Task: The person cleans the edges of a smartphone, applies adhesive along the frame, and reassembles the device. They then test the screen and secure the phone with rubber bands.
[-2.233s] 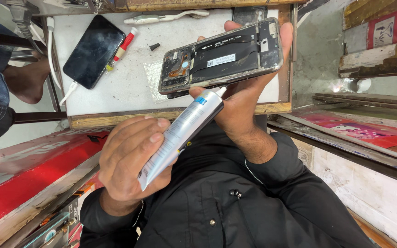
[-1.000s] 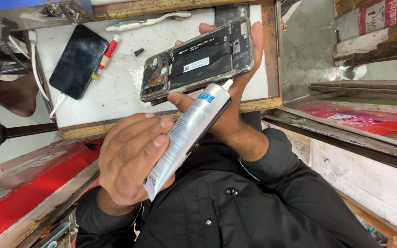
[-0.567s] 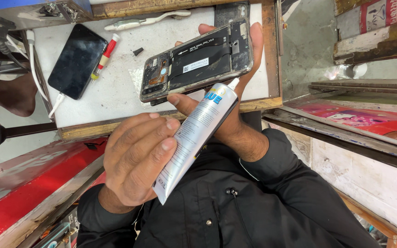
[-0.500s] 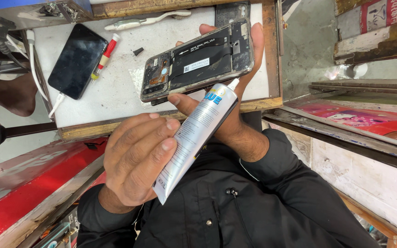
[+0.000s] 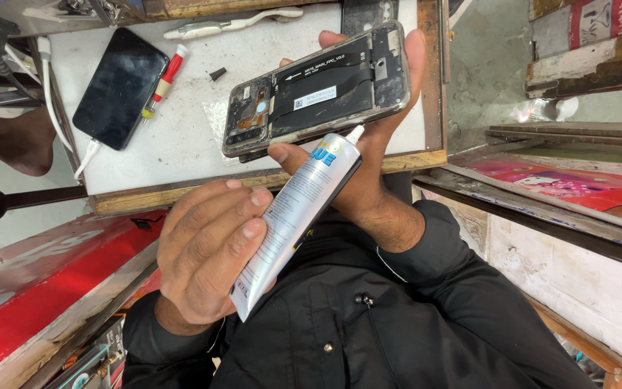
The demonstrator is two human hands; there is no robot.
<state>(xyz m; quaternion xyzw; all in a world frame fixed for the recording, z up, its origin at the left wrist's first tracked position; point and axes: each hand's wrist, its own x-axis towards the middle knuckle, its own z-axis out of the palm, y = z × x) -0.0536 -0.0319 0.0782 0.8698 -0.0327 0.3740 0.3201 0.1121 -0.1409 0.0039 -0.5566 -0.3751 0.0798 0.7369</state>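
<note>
Silver-white glue tube (image 5: 293,216) with blue lettering; opened phone (image 5: 318,90) black inside, grey-rimmed (copper-orange near its camera end); white tabletop (image 5: 181,137); glossy black phone (image 5: 119,88); red-handled tool (image 5: 163,83); black jacket (image 5: 368,324).

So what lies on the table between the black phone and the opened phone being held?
Head view: a slim red-and-yellow tool beside the black phone, then a small black cap on the white tabletop, short of the opened phone.

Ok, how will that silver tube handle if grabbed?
The tube looks foil-like and soft in the left hand, so it probably dents easily. Round, slim: likely rolls on the table. Nozzle, at the right hand's opened phone, may ooze if squeezed.
</note>
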